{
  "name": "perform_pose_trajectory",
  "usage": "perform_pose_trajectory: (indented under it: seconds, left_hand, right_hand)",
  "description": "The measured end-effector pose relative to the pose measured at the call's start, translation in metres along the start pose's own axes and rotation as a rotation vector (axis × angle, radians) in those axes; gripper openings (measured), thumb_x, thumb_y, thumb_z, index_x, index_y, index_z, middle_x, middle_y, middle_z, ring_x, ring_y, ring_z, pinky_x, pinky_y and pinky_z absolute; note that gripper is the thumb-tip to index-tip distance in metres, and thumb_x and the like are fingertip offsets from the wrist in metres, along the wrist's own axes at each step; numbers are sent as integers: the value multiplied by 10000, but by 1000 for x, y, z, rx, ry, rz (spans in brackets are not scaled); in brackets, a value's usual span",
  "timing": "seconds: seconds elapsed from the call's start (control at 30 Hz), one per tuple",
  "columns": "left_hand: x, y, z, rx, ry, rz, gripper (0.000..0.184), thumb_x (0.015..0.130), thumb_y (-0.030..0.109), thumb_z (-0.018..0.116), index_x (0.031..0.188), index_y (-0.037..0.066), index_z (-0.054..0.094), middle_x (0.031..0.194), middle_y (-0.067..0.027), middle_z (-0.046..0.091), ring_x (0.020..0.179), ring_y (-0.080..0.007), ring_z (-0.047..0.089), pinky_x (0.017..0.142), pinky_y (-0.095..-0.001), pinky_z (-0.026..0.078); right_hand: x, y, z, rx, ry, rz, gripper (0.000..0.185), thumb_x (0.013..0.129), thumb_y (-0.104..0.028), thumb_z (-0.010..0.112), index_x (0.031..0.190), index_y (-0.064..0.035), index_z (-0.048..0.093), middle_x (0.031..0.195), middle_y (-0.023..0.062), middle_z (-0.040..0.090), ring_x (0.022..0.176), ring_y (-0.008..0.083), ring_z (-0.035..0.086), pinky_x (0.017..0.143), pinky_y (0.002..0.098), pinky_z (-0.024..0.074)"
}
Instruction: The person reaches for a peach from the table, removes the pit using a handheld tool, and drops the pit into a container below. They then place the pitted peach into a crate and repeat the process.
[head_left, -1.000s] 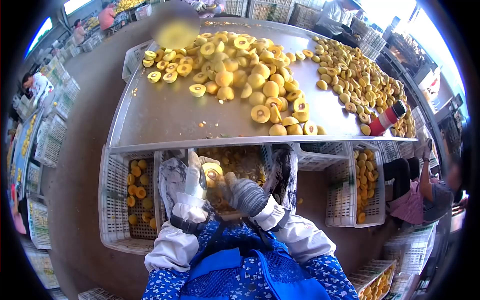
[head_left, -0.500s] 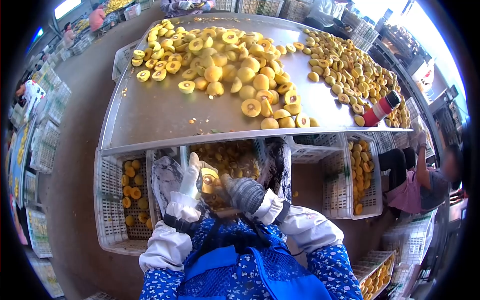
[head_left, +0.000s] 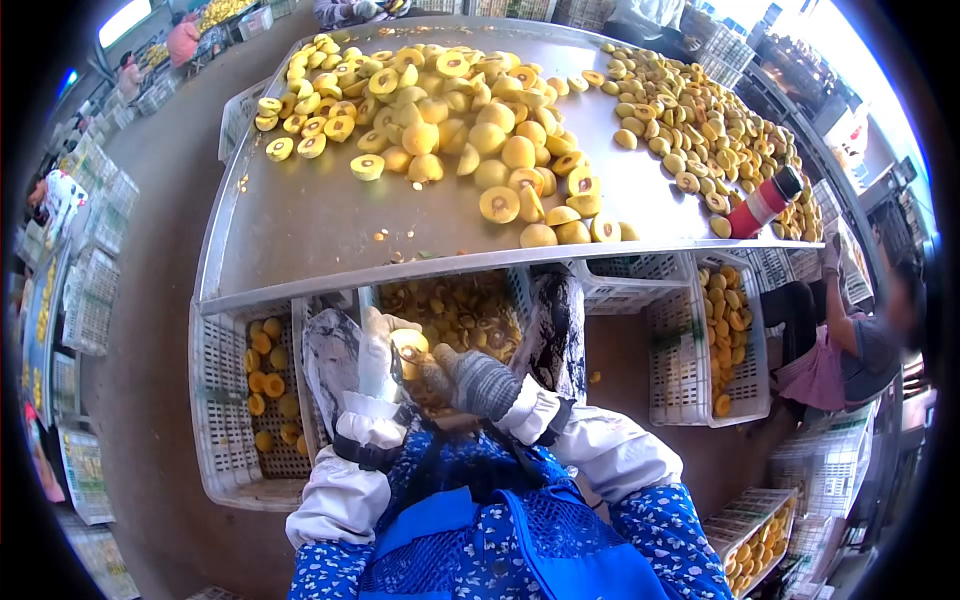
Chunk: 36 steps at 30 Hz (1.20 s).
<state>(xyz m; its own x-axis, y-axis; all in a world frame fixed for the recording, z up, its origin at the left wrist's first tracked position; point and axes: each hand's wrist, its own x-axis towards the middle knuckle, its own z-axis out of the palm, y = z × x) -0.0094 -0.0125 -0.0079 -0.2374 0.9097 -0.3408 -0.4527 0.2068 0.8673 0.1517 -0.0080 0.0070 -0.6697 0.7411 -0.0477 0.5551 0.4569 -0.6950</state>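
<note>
Both hands are gloved and meet over a crate of fruit scraps (head_left: 460, 300) between the knees. My left hand (head_left: 378, 355), in a pale glove, is closed on a yellow halved fruit (head_left: 409, 343), its cut face up. Beside it, my right hand (head_left: 478, 380) wears a grey knitted glove with its fingers bent against the fruit's right side. Whether those fingers hold a small tool is too blurred to tell. Beyond the hands, the metal table (head_left: 310, 240) carries a pile of halved yellow fruit (head_left: 430, 110).
A second fruit pile (head_left: 700, 130) and a red flask (head_left: 762, 205) are at the table's right. Crates with fruit stand at left (head_left: 215, 420) and right (head_left: 675, 375). A co-worker (head_left: 850, 350) sits at the right; others are farther back.
The view has shifted, and the table edge sits slightly higher in it. Both hands remain together at the fruit, and the left fingers now curve over its far side.
</note>
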Motion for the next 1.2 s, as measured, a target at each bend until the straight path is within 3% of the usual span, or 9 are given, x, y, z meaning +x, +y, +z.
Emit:
perform_pose_trajectory:
  seconds: [0.13,0.23,0.37,0.53,0.67,0.9,0.93,1.07,1.2]
  left_hand:
    - [-5,7,-2,111,-124,-138,622,958,553,305,795,21,584,675,-65,591,560,-130,565,533,-232,494]
    - [-14,16,3,301,-282,-271,622,957,551,322,778,23,599,681,-50,588,599,-114,557,575,-240,472]
    - [-15,22,5,389,-546,-375,677,919,629,335,809,22,616,754,-62,606,670,-112,569,648,-244,471]
    - [-5,-4,1,63,-235,-102,584,941,556,384,912,24,624,787,-70,621,676,-136,609,622,-210,508]
    - [-20,-14,16,-94,198,16,563,954,509,392,913,-8,611,775,-116,630,624,-187,615,587,-273,518]
    - [-32,-11,19,314,-19,233,676,955,545,341,836,-28,678,781,-116,687,648,-159,636,627,-262,499]
    - [-36,-9,21,389,-66,275,684,951,555,344,841,-30,681,789,-121,690,651,-159,640,629,-260,498]
    - [-32,-8,17,-169,-217,31,711,938,587,326,922,-40,664,820,-170,680,659,-239,658,622,-317,534]
    - [-24,-16,-9,-756,-387,-44,754,916,627,315,1093,-54,587,906,-222,643,725,-321,658,609,-381,575]
  right_hand:
    - [-6,4,3,-95,47,2,279,917,-322,530,902,-45,501,502,195,519,497,385,573,447,465,426]
    - [-14,2,-20,-2,-233,41,317,909,-345,549,996,-41,555,669,195,618,590,285,638,505,399,476]
    - [-17,15,-16,981,-524,427,436,952,-371,506,1212,-27,571,1070,93,638,896,95,608,725,238,491]
    - [-20,1,-5,1208,-275,565,485,912,-556,456,776,-109,585,483,-16,434,358,101,394,359,243,316]
    - [-19,0,28,1669,-292,392,427,946,-502,435,933,-107,596,533,7,499,334,100,385,284,250,254]
    - [-19,23,14,1338,-417,462,386,919,-423,546,1043,-59,578,838,69,600,714,128,595,606,228,506]
    - [-19,34,-1,606,-442,-177,422,926,-394,542,1139,-31,538,946,78,578,881,158,587,799,254,505]
    - [-25,31,-4,1906,-793,255,398,939,-358,528,1151,-21,516,820,102,572,586,126,578,442,233,495]
    - [-23,10,30,1952,-543,338,388,935,-438,496,1034,-66,547,563,4,495,370,82,438,292,201,310]
